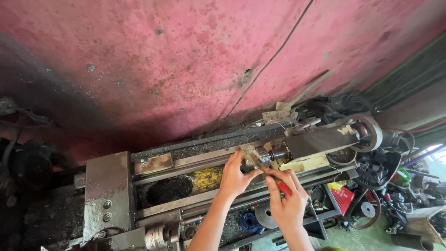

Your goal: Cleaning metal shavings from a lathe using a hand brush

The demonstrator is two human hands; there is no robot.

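Both hands sit in the lower middle of the frame, over the bed of an old lathe that runs diagonally from lower left up to the right. The left hand has its fingers curled loosely and its fingertips touch the small metal workpiece sticking out of the chuck, just left of the headstock. The right hand is closed around a red-handled tool, with the tip pointing up at that same workpiece. I can't tell exactly what kind of tool it is; it's mostly hidden in the grip.

Room-wise it's tight. The pink wall fills the whole upper half and sits right behind the lathe, so there's next to nothing behind the bed. The headstock and its pulley block the right side of the hands. The open stretch is to the left, along the bed rails toward the grey tailstock block at lower left. The dark pocket between the rails holds a heap of chips.

The lower right is a mess: a red box, a blue part, a round disc, cables and a green thing, all packed close to the lathe's near edge. A thin wire runs down the wall.
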